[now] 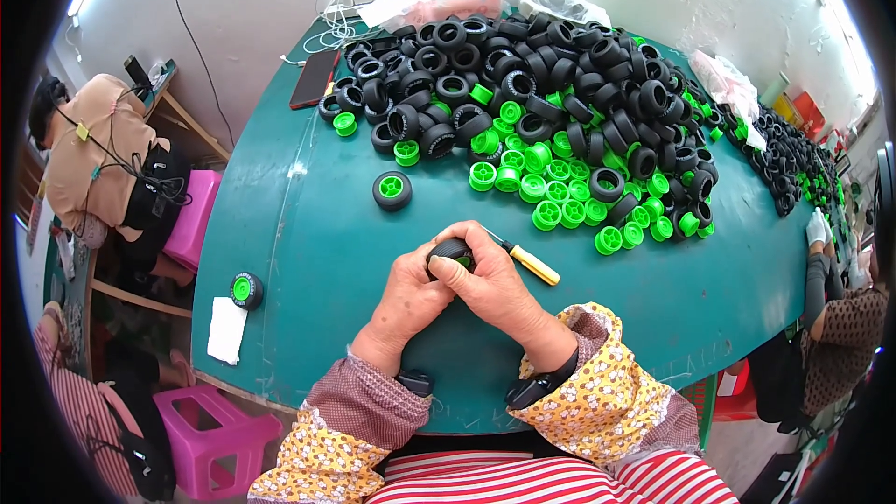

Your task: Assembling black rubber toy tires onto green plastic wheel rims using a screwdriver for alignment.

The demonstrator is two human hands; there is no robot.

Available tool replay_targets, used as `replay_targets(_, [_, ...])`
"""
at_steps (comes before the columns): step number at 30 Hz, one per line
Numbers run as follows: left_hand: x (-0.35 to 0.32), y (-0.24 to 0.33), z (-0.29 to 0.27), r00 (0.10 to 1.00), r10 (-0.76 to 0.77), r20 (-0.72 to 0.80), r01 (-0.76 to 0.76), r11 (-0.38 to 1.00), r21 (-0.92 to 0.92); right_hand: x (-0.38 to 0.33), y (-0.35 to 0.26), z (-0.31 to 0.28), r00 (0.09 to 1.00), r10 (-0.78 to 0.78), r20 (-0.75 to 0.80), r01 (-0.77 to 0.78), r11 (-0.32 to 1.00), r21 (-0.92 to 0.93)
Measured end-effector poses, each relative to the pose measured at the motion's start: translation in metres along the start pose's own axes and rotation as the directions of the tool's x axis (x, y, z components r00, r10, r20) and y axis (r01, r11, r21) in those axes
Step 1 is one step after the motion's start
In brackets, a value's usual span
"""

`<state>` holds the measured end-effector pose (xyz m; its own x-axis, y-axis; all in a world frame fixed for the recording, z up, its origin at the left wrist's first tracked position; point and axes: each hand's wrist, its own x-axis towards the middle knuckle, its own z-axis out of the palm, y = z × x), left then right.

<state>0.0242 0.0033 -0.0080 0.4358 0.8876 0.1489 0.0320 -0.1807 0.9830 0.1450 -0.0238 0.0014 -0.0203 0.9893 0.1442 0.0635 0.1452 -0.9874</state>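
Where both hands (457, 289) meet — tyre (451, 251), mid-grip

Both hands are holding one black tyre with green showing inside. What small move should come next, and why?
Probably a firm squeeze to seat the green hub fully. Both hands, left hand and right hand, are wrapped around the black tyre, and only a bit of green shows at its opening, so the fit cannot be judged. Finished wheels lie apart from the pile.

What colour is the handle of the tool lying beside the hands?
Yellow: the tool's handle shows best in the head view.
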Motion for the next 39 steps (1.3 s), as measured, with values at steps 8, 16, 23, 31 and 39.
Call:
replay_targets(8, [-0.001,0.008,0.001,0.999,-0.033,-0.004,0.033,0.999,-0.021,0.002,0.002,-0.004,0.991,-0.117,0.064,0.121,0.991,-0.059])
replay_targets(16, [0.0,0.011,0.001,0.999,-0.048,-0.023,0.05,0.996,0.076,0.002,0.004,-0.001,0.999,-0.038,0.022,0.037,0.999,0.022])
replay_targets(23, [0.002,0.0,-0.004,0.964,-0.261,0.054,0.267,0.94,-0.212,0.0,0.0,0.001,0.995,-0.029,-0.093,0.039,0.993,0.11])
replay_targets(31, [0.002,0.002,-0.002,0.959,-0.276,0.062,0.283,0.933,-0.224,0.001,0.0,0.0,0.998,-0.002,-0.056,0.007,0.997,0.081])
replay_targets(39, [0.001,0.003,-0.002,0.957,-0.282,0.072,0.29,0.942,-0.168,0.001,0.002,0.001,0.998,0.021,-0.065,-0.018,0.999,0.034])
